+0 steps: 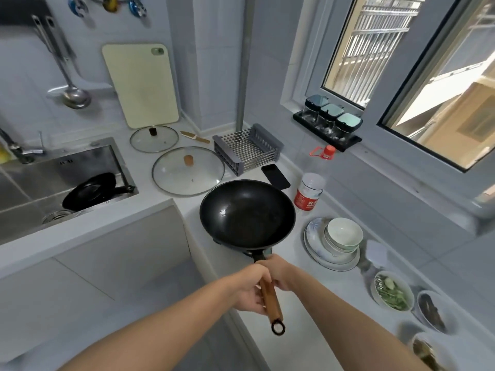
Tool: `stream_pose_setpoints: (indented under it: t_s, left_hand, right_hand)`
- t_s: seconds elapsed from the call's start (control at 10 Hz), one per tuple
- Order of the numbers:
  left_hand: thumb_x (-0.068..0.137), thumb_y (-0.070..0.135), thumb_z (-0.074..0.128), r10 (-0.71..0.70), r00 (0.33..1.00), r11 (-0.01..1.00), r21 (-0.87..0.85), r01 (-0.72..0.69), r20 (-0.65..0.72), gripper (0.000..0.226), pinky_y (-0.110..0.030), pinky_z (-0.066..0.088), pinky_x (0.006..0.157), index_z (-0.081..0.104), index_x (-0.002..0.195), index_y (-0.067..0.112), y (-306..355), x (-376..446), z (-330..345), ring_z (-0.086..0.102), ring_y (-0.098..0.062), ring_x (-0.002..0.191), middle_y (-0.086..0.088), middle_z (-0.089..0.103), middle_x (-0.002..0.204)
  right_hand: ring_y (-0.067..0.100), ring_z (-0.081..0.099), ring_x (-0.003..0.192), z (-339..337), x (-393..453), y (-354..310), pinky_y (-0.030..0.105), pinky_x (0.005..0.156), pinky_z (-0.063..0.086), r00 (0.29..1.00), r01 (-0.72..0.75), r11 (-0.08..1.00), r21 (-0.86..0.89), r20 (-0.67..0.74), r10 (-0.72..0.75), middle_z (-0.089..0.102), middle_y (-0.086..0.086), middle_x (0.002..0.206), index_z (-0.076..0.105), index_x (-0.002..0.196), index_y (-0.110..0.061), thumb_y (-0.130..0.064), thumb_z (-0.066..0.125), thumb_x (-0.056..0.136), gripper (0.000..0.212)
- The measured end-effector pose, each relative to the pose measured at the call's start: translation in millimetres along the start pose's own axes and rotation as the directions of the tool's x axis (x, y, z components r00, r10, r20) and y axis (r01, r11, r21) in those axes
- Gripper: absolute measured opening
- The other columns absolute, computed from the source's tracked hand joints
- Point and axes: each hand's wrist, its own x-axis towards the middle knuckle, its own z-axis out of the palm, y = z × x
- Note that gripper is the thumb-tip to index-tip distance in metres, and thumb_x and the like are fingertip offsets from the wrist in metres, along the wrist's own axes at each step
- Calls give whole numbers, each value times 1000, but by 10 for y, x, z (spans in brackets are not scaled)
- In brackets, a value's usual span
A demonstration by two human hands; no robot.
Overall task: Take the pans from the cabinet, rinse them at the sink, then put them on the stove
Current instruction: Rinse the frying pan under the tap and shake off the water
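Observation:
A black wok with a wooden handle hangs level over the white counter, above a dark burner edge. My left hand and my right hand both grip the wooden handle, left hand nearer me, right hand closer to the bowl. A smaller black frying pan lies tilted in the steel sink at the left, its handle resting toward the sink's right rim.
Two glass lids, a dish rack and a black phone lie behind the wok. A white bottle, stacked bowls and plates and food dishes line the right counter. A cutting board leans on the wall.

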Motion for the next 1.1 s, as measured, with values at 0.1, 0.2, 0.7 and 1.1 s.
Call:
stream_pose_setpoints:
  t_s: [0.1, 0.2, 0.7, 1.1]
  left_hand:
    - [79, 3, 44, -18, 1000, 1000, 0, 18, 20, 38, -55, 54, 89, 58, 113, -5, -16, 123, 123, 66, -40, 97, -23, 62, 106]
    - [77, -2, 40, 1, 1000, 1000, 24, -1, 28, 43, -52, 55, 88, 59, 115, -7, -13, 250, 239, 68, -40, 101, -25, 68, 112]
    - [101, 25, 42, 486, 827, 866, 31, -498, -284, 28, -36, 56, 84, 63, 109, 10, 861, -268, -1750, 67, -18, 91, -9, 70, 105]
    - [91, 28, 52, 231, 794, 809, -343, -478, -562, 20, -37, 54, 80, 64, 95, 12, 1431, -898, -4655, 66, -24, 89, -7, 67, 96]
  right_hand:
    - [20, 50, 63, -63, 45, 136, 32, 71, 45, 994, -32, 999, 9, -99, 33, 53, 5, 74, 51, 77, -17, -7, 57, 87, 15]
    - [21, 51, 69, -148, -56, 195, 29, 67, 44, 975, -73, 997, 37, -205, 79, 52, 5, 77, 51, 76, -17, -8, 61, 87, 18]
    - [9, 60, 72, 1042, 287, -1788, 16, 64, 43, 750, 446, 811, -378, -336, -569, 67, -6, 76, 66, 85, -13, -23, 65, 90, 11]
    - [28, 64, 92, 3150, 1715, -3620, 26, 74, 45, 860, 419, 610, -673, 79, -503, 66, 2, 89, 64, 92, -16, -30, 60, 91, 14]
